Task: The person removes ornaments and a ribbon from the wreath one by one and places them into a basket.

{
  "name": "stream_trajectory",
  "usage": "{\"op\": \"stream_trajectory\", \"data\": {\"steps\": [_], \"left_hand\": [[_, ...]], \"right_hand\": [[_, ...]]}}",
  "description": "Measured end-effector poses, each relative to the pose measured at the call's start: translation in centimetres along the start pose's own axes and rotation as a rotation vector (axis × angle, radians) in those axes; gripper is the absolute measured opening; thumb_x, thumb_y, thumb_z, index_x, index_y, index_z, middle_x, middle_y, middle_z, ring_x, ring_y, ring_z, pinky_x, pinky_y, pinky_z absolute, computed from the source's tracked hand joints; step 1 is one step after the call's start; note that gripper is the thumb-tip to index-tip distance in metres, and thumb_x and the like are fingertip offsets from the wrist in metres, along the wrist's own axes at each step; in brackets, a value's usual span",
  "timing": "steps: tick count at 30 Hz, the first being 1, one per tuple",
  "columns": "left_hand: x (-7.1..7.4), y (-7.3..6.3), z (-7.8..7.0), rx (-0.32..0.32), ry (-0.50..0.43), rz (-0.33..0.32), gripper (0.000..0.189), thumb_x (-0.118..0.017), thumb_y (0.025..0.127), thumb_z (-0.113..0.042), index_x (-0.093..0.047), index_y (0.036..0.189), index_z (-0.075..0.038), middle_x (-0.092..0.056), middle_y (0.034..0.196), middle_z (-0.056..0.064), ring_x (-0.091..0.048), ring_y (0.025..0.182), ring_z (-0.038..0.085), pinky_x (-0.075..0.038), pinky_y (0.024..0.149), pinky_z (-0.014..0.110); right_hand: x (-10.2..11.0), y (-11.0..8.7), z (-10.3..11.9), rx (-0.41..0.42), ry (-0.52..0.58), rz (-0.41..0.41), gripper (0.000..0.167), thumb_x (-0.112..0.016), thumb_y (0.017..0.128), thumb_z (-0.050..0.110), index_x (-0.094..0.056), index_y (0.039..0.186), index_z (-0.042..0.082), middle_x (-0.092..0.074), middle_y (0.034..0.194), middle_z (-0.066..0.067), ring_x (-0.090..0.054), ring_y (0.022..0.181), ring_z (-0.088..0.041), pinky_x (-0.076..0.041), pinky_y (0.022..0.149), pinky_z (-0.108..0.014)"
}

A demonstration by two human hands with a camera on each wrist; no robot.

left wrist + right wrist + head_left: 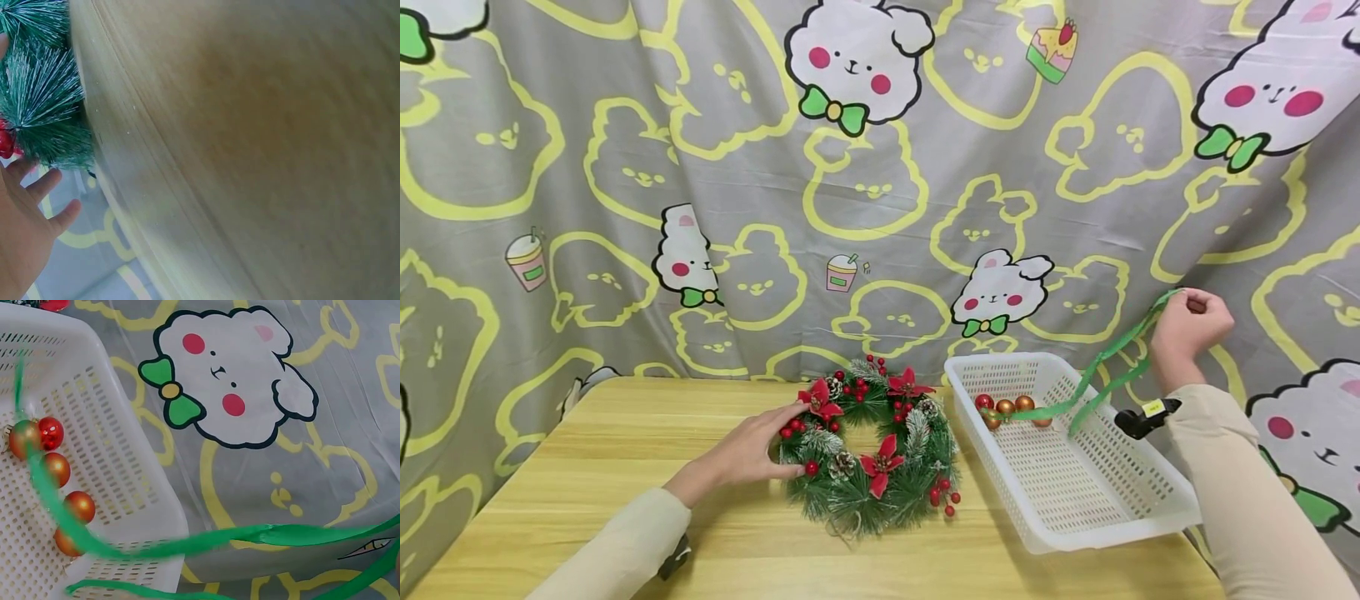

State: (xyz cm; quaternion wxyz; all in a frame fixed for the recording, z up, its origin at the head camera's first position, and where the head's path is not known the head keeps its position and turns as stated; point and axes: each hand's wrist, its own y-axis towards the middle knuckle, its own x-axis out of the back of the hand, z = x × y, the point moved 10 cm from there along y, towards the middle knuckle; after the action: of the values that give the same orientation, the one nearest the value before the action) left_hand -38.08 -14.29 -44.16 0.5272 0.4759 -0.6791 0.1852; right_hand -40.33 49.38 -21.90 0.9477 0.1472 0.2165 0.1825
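A green Christmas wreath [898, 508] with red poinsettias, berries and pinecones lies flat on the table. My left hand [741, 450] rests against its left side, fingertips at the upper left and thumb lower down. In the left wrist view that hand's fingers [47, 184] are spread beside the needles. Raised above the right side of a white plastic basket [1150, 533], my right hand [1193, 333] pinches a green ribbon [1088, 379]. Two strands hang from it into the basket, one reaching the baubles. The right wrist view shows the ribbon [269, 534] stretching across the basket's corner.
Several orange-gold baubles [1024, 403] and a red bauble [984, 402] lie at the basket's far end. The wooden table [625, 433] extends left of the wreath. Behind it hangs a grey cartoon-print curtain [880, 208].
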Motion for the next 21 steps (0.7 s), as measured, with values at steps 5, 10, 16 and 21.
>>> {"op": "stream_trajectory", "data": {"steps": [5, 10, 16, 21], "left_hand": [[-0.1, 0.0, 0.0, 0.002, 0.003, 0.002, 0.105, -0.071, 0.079, -0.072, -0.03, 0.162, -0.023, -0.041, 0.16, 0.015, -0.045, 0.141, 0.045, -0.034, 0.113, 0.071], [-0.1, 0.0, 0.0, 0.005, 0.002, 0.0, 0.105, -0.072, 0.079, -0.072, -0.03, 0.162, -0.023, -0.042, 0.16, 0.015, -0.046, 0.141, 0.045, -0.034, 0.112, 0.071], [-0.1, 0.0, 0.0, 0.005, 0.006, 0.002, 0.104, -0.072, 0.079, -0.072, -0.03, 0.162, -0.023, -0.042, 0.16, 0.015, -0.046, 0.141, 0.045, -0.035, 0.112, 0.071], [-0.1, 0.1, 0.0, 0.004, 0.013, 0.005, 0.103, -0.071, 0.08, -0.072, -0.03, 0.162, -0.023, -0.042, 0.16, 0.015, -0.046, 0.141, 0.045, -0.036, 0.112, 0.07]], "right_hand": [[-0.2, 0.0, -0.6, -0.018, -0.039, 0.062, 0.032, -0.062, 0.087, 0.007, -0.06, 0.061, 0.026, -0.051, 0.06, 0.016, -0.046, 0.059, 0.002, -0.039, 0.067, -0.015], [-1.6, -1.3, -1.2, -0.021, -0.133, 0.222, 0.029, -0.064, 0.086, 0.008, -0.063, 0.064, 0.027, -0.052, 0.057, 0.018, -0.046, 0.055, 0.002, -0.04, 0.061, -0.014], [-3.9, -4.7, -1.9, -0.031, -0.267, 0.424, 0.027, -0.062, 0.088, 0.01, -0.065, 0.069, 0.03, -0.056, 0.061, 0.022, -0.051, 0.059, 0.003, -0.043, 0.06, -0.01], [-5.8, -8.1, -2.4, -0.04, -0.354, 0.566, 0.012, -0.063, 0.089, 0.012, -0.074, 0.085, 0.015, -0.056, 0.063, 0.023, -0.053, 0.065, 0.002, -0.044, 0.061, -0.009]]}}
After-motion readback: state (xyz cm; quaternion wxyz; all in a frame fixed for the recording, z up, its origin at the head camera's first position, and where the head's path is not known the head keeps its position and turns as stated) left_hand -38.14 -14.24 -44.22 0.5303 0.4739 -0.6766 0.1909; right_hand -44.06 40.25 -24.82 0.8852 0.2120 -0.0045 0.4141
